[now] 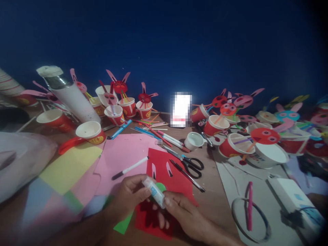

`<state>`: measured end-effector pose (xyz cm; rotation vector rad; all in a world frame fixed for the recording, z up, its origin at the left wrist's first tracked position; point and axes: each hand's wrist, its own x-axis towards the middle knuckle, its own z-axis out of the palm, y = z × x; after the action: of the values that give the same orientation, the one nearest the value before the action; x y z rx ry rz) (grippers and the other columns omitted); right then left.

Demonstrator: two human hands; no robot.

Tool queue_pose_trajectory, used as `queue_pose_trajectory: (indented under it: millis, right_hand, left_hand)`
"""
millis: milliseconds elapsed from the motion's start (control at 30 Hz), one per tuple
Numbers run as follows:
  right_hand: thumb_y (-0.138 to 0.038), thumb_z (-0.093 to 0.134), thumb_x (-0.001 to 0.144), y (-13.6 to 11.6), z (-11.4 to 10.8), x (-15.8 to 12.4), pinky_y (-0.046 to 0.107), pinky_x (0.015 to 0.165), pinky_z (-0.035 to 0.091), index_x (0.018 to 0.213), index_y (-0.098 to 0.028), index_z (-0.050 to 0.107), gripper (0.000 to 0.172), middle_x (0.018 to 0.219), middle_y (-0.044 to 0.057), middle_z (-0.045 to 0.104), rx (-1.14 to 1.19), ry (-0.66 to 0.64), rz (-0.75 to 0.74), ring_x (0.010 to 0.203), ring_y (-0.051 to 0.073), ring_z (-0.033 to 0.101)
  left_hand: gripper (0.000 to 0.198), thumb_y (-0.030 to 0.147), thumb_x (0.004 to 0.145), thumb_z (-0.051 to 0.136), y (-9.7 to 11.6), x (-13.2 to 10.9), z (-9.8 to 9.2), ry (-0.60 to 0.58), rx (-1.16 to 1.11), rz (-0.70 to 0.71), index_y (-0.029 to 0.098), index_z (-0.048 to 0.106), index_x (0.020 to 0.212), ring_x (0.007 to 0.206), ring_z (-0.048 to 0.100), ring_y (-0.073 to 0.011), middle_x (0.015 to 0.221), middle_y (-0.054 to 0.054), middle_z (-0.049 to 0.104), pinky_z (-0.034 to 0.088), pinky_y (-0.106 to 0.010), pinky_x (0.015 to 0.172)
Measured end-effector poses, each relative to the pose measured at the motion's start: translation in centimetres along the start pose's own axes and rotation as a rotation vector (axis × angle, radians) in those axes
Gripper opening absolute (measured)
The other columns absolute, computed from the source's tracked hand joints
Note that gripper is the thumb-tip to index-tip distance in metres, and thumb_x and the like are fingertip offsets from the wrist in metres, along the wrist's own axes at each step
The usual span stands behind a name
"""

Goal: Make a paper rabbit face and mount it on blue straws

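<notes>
Between my two hands is a small white glue stick [157, 194] with a blue label and a pale, clear-looking end. My left hand [135, 191] pinches its upper left end with thumb and fingers. The lower right end sits in the grip of my right hand [181, 208]; some fingers curl beneath it. A round green paper piece [161, 186] shows partly behind the glue stick. Under the hands lies a red paper sheet [176, 186] bearing two small pink-and-black ear shapes. A white marker with a black cap [130, 168] rests on pink paper [123, 150] just beyond my left hand.
Black-handled scissors [192, 166] and a black pen [188, 176] lie right of the red sheet. Red paper cups [115, 116] with paper rabbit faces line the back. A lit phone [180, 109], a white cup [194, 140] and a tilted flask [74, 99] stand among them.
</notes>
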<state>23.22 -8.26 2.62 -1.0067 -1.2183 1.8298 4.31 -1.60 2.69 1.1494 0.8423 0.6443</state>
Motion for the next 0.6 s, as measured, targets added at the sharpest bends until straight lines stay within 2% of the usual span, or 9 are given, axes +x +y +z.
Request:
queue_pose_trajectory:
  millis: [100,267,333,400,467,533,600]
  right_hand:
    - [-0.055,0.043,0.092,0.09,-0.09,0.09,0.023,0.056,0.036,0.080,-0.013,0.057,0.046,0.065,0.001,0.054,-0.006,0.014,0.020,0.057,0.011,0.048]
    - [-0.047,0.061,0.083,0.06,0.03,-0.03,0.022,0.058,0.032,0.077,-0.016,0.054,0.033,0.069,-0.002,0.049,-0.177,0.201,0.047,0.065,0.011,0.043]
    - [-0.047,0.068,0.077,0.20,0.09,-0.07,0.021,0.057,0.030,0.074,-0.017,0.051,0.034,0.068,-0.004,0.046,-0.182,0.253,0.050,0.064,0.010,0.041]
    - [-0.051,0.067,0.077,0.41,0.11,-0.08,0.021,0.057,0.032,0.075,-0.017,0.051,0.037,0.068,-0.003,0.048,-0.118,0.224,0.018,0.064,0.010,0.042]
    - [-0.058,0.051,0.086,0.63,0.12,-0.04,0.023,0.061,0.036,0.077,-0.016,0.054,0.043,0.069,-0.001,0.053,-0.038,0.133,-0.019,0.064,0.011,0.047]
    - [-0.062,0.034,0.092,0.79,0.13,0.08,0.025,0.061,0.039,0.079,-0.014,0.057,0.054,0.067,0.002,0.056,0.024,0.032,-0.017,0.061,0.012,0.050]
    - [-0.066,0.031,0.090,0.82,0.12,0.21,0.024,0.057,0.039,0.081,-0.013,0.059,0.060,0.063,0.002,0.056,0.065,-0.042,0.013,0.055,0.011,0.050]
  left_hand:
    - [0.031,0.043,0.074,0.071,0.05,-0.03,-0.04,0.019,0.016,0.013,0.013,0.067,0.079,0.055,0.053,-0.0097,0.061,0.001,0.059,0.043,-0.019,0.053]
    - [0.031,0.043,0.073,0.072,-0.14,-0.01,-0.06,0.043,0.040,0.007,0.013,0.067,0.077,0.055,0.052,-0.0095,0.062,0.001,0.058,0.043,-0.019,0.053]
    - [0.031,0.043,0.072,0.072,-0.20,0.03,-0.02,0.040,0.021,0.000,0.013,0.066,0.075,0.055,0.052,-0.0097,0.062,0.001,0.058,0.043,-0.020,0.053]
    - [0.032,0.044,0.071,0.074,-0.17,0.05,0.05,0.039,0.005,-0.007,0.013,0.066,0.076,0.054,0.052,-0.0100,0.062,0.001,0.058,0.043,-0.020,0.052]
    - [0.033,0.044,0.070,0.074,-0.10,0.03,0.11,0.037,-0.008,-0.013,0.013,0.066,0.077,0.054,0.053,-0.0102,0.061,0.000,0.059,0.043,-0.020,0.052]
    - [0.033,0.045,0.072,0.073,-0.04,-0.03,0.14,-0.005,-0.020,-0.020,0.013,0.066,0.077,0.054,0.055,-0.0108,0.061,0.000,0.059,0.042,-0.020,0.051]
    - [0.032,0.044,0.074,0.071,-0.01,-0.08,0.11,-0.035,-0.017,0.000,0.013,0.065,0.078,0.054,0.055,-0.0108,0.061,0.000,0.059,0.041,-0.020,0.050]
